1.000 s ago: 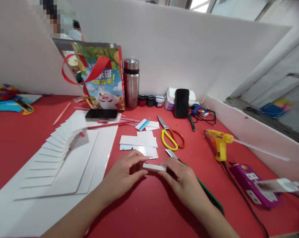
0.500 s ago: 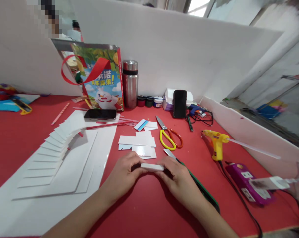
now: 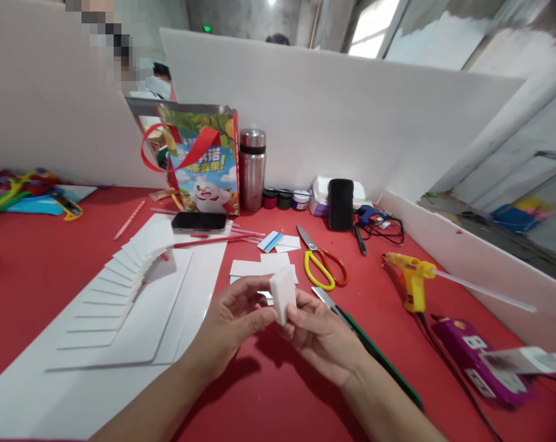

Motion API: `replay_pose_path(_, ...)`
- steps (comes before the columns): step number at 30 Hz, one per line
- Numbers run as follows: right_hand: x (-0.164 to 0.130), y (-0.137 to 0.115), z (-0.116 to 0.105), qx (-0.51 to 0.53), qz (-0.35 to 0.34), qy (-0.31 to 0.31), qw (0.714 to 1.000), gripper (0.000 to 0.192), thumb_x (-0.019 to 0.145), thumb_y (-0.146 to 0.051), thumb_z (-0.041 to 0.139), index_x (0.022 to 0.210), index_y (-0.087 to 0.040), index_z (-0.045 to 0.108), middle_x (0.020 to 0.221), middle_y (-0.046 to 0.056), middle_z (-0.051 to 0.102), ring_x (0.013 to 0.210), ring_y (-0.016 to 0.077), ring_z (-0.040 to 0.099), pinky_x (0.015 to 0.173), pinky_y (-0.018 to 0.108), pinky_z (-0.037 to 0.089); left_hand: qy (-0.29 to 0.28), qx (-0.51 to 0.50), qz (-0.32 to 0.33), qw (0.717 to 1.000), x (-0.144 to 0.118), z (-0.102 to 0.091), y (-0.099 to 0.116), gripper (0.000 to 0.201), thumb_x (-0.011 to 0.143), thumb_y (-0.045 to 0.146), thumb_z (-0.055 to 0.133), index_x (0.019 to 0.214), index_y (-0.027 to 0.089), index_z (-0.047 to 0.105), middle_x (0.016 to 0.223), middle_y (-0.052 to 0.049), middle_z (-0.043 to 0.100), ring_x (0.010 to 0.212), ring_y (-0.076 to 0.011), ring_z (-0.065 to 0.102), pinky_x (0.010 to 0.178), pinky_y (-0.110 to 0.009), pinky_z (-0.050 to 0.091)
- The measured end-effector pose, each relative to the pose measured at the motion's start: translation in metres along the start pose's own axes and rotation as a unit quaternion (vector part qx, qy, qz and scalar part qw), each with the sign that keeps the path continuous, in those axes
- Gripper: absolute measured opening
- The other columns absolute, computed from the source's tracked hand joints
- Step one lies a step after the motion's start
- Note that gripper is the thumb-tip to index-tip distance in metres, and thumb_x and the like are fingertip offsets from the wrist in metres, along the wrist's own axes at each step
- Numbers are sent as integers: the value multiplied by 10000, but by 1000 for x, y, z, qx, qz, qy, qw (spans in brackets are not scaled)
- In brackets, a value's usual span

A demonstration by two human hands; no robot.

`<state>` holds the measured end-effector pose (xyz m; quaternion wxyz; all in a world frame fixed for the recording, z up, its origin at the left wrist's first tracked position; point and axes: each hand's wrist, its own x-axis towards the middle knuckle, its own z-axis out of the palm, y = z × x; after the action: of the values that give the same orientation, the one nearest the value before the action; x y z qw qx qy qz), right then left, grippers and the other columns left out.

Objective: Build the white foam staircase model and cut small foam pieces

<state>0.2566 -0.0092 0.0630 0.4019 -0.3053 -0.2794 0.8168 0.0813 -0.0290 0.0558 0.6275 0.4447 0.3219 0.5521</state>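
Observation:
A small white rectangular block (image 3: pixel 284 296), perhaps foam board, is tilted up above the red table (image 3: pixel 269 405). My left hand (image 3: pixel 236 319) pinches its left side between thumb and fingers. From the right, my right hand (image 3: pixel 321 334) grips the lower part with thumb and fingertips. Behind the block lie loose white card pieces (image 3: pixel 248 267), partly hidden by my hands. Scissors (image 3: pixel 324 270) with one yellow and one red handle rest beyond my right hand. A green-edged utility knife (image 3: pixel 379 353) lies alongside my right forearm, partly covered.
At left, a fanned stair-like row of white boards (image 3: pixel 105 298) stands on a large white sheet (image 3: pixel 20 393). A yellow glue gun (image 3: pixel 413 279) and purple power strip (image 3: pixel 483 368) are at right. A steel flask (image 3: pixel 253 175), printed bag (image 3: pixel 208 166) and phone (image 3: pixel 199 221) stand behind.
The block has been raised off its low, flat position and turned upright, its broad face showing. Both hands have shifted their finger hold on it. The view has tilted up slightly.

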Motion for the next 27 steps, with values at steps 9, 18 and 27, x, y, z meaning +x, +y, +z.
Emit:
replay_pose_path(9, 0, 13, 0, 56, 66, -50, 995, 291, 700, -236, 911, 920, -128, 755, 730, -21, 614, 554, 37, 452, 562, 155, 405, -36, -115, -59, 991, 3, -1, -1, 333, 845, 243, 783, 1138, 268, 625, 1173, -81, 730, 786, -189, 717, 702, -335, 589)
replay_pose_path(18, -2, 14, -2, 49, 75, -89, 992, 271, 699, -259, 910, 897, -148, 762, 692, -31, 595, 537, 41, 422, 542, 161, 378, -58, -81, -47, 994, -2, -2, 1, 529, 856, 271, 778, 1353, 366, 623, 1186, -74, 715, 776, -172, 717, 782, -378, 604)
replay_pose_path(27, 0, 17, -6, 53, 95, -75, 991, 249, 721, -263, 897, 848, -119, 738, 629, -39, 557, 522, 44, 405, 564, 190, 382, 55, 37, -2, 998, -3, -7, 3, 238, 888, 316, 737, 1124, 303, 769, 1281, -61, 701, 1140, -254, 636, 936, -386, 536)
